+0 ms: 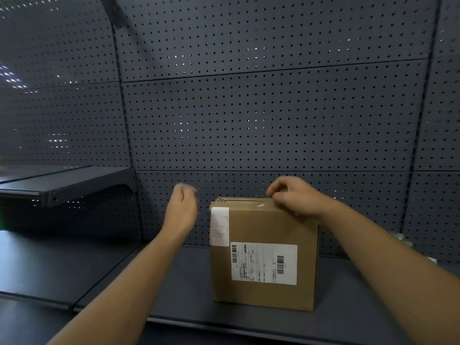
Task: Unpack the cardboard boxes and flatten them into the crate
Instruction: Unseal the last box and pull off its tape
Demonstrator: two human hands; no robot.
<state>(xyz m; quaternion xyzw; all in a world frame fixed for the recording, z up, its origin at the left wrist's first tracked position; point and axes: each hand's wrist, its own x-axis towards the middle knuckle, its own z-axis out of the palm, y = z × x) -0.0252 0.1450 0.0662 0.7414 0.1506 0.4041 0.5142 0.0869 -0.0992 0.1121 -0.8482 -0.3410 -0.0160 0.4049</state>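
Observation:
A closed brown cardboard box (266, 230) stands upright on a dark grey shelf (174, 290). It bears a white shipping label with barcodes on its front and a smaller white label at its upper left corner. My right hand (293, 197) rests on the box's top right edge with its fingers curled at the taped top seam. My left hand (183, 207) hovers in the air just left of the box, blurred, fingers loosely curled, holding nothing and apart from the box. No crate is in view.
A dark perforated back panel (261, 108) rises right behind the box. A higher shelf (64, 183) juts out at the left. A second shelf section (44, 265) adjoins at the lower left. Small pale objects (400, 239) sit at the far right.

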